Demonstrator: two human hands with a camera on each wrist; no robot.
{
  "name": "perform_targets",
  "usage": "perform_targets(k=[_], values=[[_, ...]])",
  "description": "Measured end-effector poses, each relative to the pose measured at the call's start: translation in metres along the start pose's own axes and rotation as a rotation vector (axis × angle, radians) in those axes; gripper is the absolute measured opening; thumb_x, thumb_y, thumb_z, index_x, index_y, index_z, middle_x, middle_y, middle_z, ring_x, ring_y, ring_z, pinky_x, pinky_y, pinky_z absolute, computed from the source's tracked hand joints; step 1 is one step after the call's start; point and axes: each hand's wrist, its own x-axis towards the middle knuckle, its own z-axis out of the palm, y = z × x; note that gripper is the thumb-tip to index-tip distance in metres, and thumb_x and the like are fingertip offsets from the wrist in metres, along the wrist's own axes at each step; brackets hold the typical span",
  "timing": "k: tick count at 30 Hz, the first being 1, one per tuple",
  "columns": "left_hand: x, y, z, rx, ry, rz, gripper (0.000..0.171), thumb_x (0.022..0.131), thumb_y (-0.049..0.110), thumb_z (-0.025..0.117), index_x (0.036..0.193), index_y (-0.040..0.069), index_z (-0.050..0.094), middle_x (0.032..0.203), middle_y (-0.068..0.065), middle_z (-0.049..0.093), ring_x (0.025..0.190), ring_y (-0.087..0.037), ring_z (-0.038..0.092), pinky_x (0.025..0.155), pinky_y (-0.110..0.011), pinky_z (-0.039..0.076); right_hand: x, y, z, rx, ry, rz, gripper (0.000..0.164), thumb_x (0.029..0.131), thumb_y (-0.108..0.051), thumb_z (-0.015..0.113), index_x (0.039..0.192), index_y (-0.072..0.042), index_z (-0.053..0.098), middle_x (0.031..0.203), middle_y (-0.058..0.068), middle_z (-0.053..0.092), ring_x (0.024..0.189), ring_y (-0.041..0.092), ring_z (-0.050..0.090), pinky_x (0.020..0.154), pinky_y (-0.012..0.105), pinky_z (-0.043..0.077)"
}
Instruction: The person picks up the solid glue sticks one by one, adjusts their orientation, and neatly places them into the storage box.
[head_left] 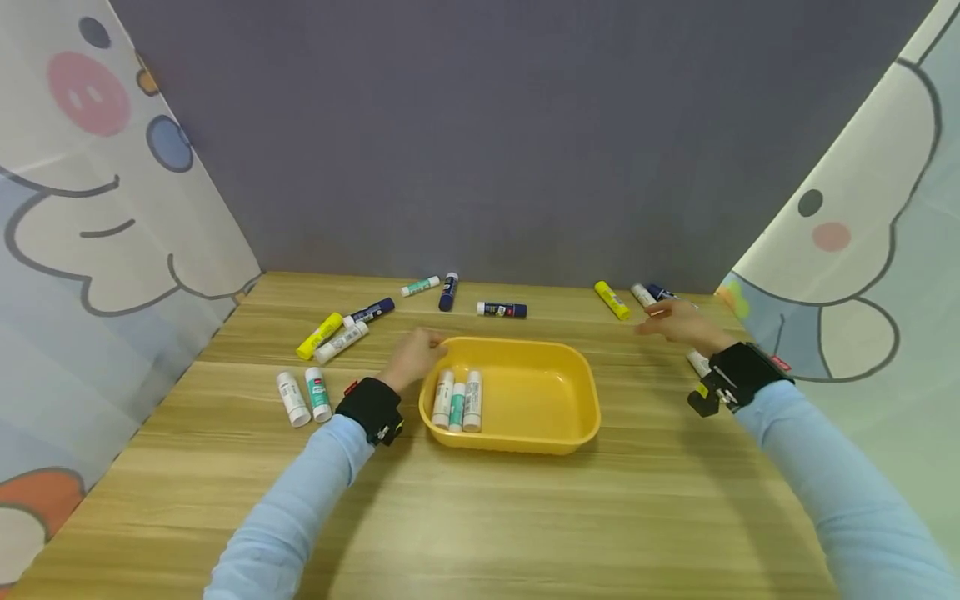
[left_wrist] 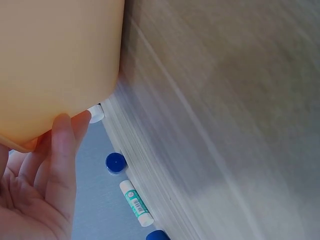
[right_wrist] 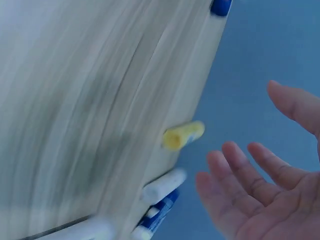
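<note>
My left hand (head_left: pixel 414 360) grips the left rim of a yellow plastic basket (head_left: pixel 517 445). In the left wrist view, its fingers (left_wrist: pixel 62 160) curl at the edge of the basket's wall (left_wrist: pixel 55 55). Several glue sticks stand side by side at the basket's left end, among them a white one (head_left: pixel 472 402). Over the back right of the table is my right hand (head_left: pixel 678 323), fingers spread and holding nothing. Nearest to it lie a white glue stick (head_left: pixel 642 294) and a dark blue one (head_left: pixel 660 292). A yellow glue stick (right_wrist: pixel 182 135) lies a little farther left.
On the wooden table's left side lie a yellow glue stick (head_left: pixel 320 335), a dark blue one (head_left: pixel 370 312) and several white or green ones. More are along the back edge, before a grey panel (head_left: pixel 525 150). Another white glue stick (head_left: pixel 698 363) is by my right wrist.
</note>
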Motion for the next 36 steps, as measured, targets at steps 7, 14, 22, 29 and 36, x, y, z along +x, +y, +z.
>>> perform_targets(k=[7, 14, 22, 29, 36], values=[[0.001, -0.002, -0.001, -0.013, 0.003, 0.009, 0.026, 0.091, 0.012, 0.051, 0.110, 0.001, 0.065, 0.108, -0.016, 0.065, 0.081, -0.022, 0.058, 0.073, -0.034, 0.047, 0.008, 0.039, -0.011, -0.088, 0.051, 0.063, 0.069, 0.089, -0.032, 0.056, 0.134, 0.014, 0.033, 0.140, 0.033, 0.028, 0.124, 0.050, 0.029, 0.100, 0.056, 0.030], [0.001, 0.000, -0.003, -0.004, -0.004, -0.004, 0.027, 0.092, 0.013, 0.052, 0.112, 0.000, 0.064, 0.113, -0.017, 0.063, 0.092, -0.026, 0.059, 0.084, -0.040, 0.047, 0.009, 0.065, -0.010, -0.221, 0.094, 0.078, 0.063, 0.088, -0.024, 0.056, 0.127, 0.022, 0.036, 0.130, 0.042, 0.033, 0.116, 0.055, 0.036, 0.095, 0.056, 0.035], [0.004, -0.002, -0.001, -0.014, -0.009, 0.008, 0.026, 0.092, 0.012, 0.052, 0.112, 0.001, 0.064, 0.112, -0.017, 0.064, 0.089, -0.024, 0.058, 0.082, -0.039, 0.047, 0.007, 0.086, -0.011, -0.286, 0.069, 0.170, 0.064, 0.087, -0.024, 0.053, 0.126, 0.023, 0.034, 0.127, 0.042, 0.035, 0.111, 0.054, 0.040, 0.091, 0.058, 0.038], [0.005, -0.004, 0.001, -0.007, -0.007, 0.005, 0.027, 0.092, 0.013, 0.052, 0.112, 0.002, 0.065, 0.111, -0.016, 0.065, 0.087, -0.022, 0.057, 0.080, -0.037, 0.046, 0.003, 0.100, -0.005, -0.378, 0.095, 0.158, 0.027, 0.078, -0.021, 0.061, 0.073, 0.005, 0.056, 0.066, 0.012, 0.052, 0.061, 0.024, 0.048, 0.053, 0.032, 0.041], [0.006, -0.004, 0.000, -0.012, 0.001, 0.001, 0.027, 0.091, 0.013, 0.052, 0.112, 0.002, 0.065, 0.111, -0.015, 0.065, 0.083, -0.022, 0.056, 0.075, -0.033, 0.045, 0.002, 0.108, 0.000, -0.391, 0.149, 0.149, 0.025, 0.072, -0.020, 0.063, 0.057, -0.010, 0.045, 0.056, 0.000, 0.043, 0.053, 0.017, 0.043, 0.047, 0.027, 0.034]])
